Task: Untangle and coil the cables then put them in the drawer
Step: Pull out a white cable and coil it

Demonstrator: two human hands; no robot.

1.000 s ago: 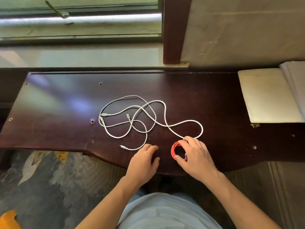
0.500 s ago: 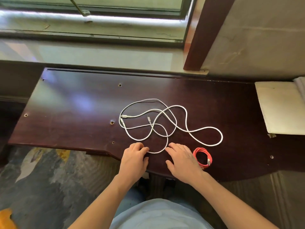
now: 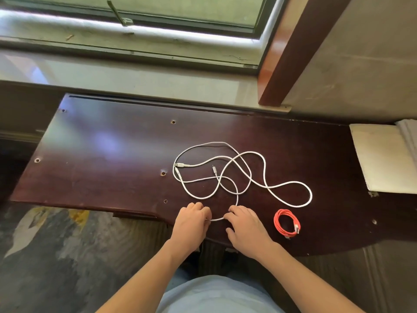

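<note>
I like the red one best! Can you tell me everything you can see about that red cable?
The red cable is orange-red and thin, already wound into a small neat ring of several loops. A silvery plug end shows at its right side. It lies flat on the dark wooden desk, near the front edge, just right of the right hand. Nothing touches it: neither hand holds it, and it lies apart from the tangled white cables.

Window [image 3: 135, 10] daylight; desk [image 3: 101, 154] glare; edges warped
</note>
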